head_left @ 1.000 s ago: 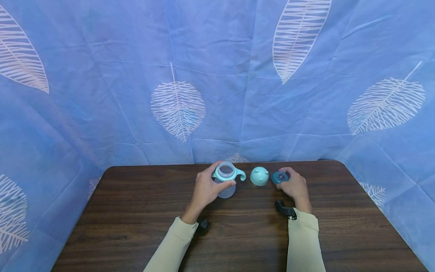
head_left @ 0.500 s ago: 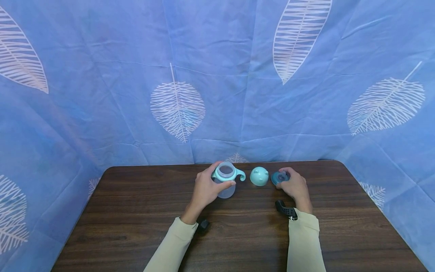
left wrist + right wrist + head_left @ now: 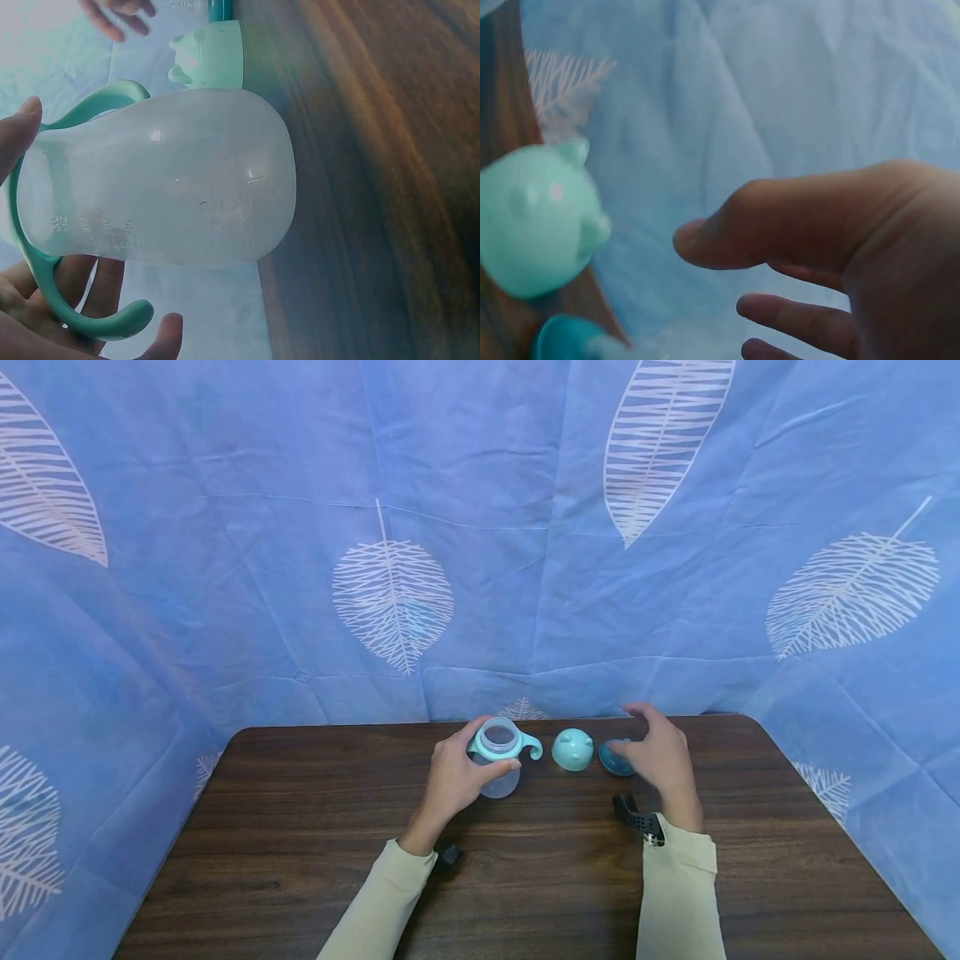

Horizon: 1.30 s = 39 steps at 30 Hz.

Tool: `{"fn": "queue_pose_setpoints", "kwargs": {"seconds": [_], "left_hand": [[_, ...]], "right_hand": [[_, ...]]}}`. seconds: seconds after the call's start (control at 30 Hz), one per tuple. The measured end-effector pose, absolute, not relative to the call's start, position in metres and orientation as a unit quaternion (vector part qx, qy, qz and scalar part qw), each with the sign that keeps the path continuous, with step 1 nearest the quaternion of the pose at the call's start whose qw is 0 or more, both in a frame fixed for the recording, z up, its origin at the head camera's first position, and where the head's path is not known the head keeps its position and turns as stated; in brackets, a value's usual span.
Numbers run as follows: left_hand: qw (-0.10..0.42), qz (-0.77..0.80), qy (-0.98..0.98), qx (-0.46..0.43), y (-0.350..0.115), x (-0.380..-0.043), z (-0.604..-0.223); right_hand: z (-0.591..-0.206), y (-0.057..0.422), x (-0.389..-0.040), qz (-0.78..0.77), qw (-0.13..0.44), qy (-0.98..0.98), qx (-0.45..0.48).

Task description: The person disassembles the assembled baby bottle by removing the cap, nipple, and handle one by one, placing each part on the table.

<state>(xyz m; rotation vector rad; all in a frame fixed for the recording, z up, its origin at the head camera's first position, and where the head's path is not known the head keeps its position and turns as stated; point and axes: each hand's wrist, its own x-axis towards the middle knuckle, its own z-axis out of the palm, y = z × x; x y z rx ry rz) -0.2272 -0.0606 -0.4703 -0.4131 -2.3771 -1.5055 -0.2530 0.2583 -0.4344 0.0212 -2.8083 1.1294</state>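
My left hand (image 3: 453,770) grips an uncapped clear baby bottle (image 3: 499,785) around its neck, where a mint two-handled ring (image 3: 533,747) sits. In the left wrist view the frosted bottle body (image 3: 172,180) stands with its base at the wooden surface. A mint dome cap (image 3: 572,750) with small ears rests just right of the bottle. Beyond it lies a teal bottle collar (image 3: 614,763); a clear nipple shows at it in the right wrist view. Above and beside the collar, my right hand (image 3: 663,758) holds nothing, its thumb and fingers spread apart.
The dark wooden table (image 3: 525,877) has its back edge close behind these things. A blue cloth (image 3: 487,593) with white leaf prints hangs behind it and along both sides. A black wrist strap (image 3: 637,818) sits on the right forearm.
My right hand has let go of the teal collar, lifted and drawn slightly right, with its fingers spreading. The left hand and the bottle stay in place.
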Motion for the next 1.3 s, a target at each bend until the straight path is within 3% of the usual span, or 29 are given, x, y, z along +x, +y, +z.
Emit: {"fn": "queue_pose_setpoints", "kwargs": {"seconds": [0.3, 0.7, 1.3], "left_hand": [[0.146, -0.524, -0.827, -0.144, -0.061, -0.227, -0.470], [0.150, -0.521, -0.825, -0.159, -0.063, -0.230, -0.473], [0.127, -0.536, -0.820, -0.152, -0.066, -0.233, -0.476]], "right_hand": [[-0.415, 0.221, -0.246, 0.366, 0.089, -0.922, 0.093], [-0.420, 0.175, -0.246, 0.312, 0.058, -0.921, 0.228], [-0.432, 0.160, -0.251, 0.294, 0.078, -0.922, 0.238]]}}
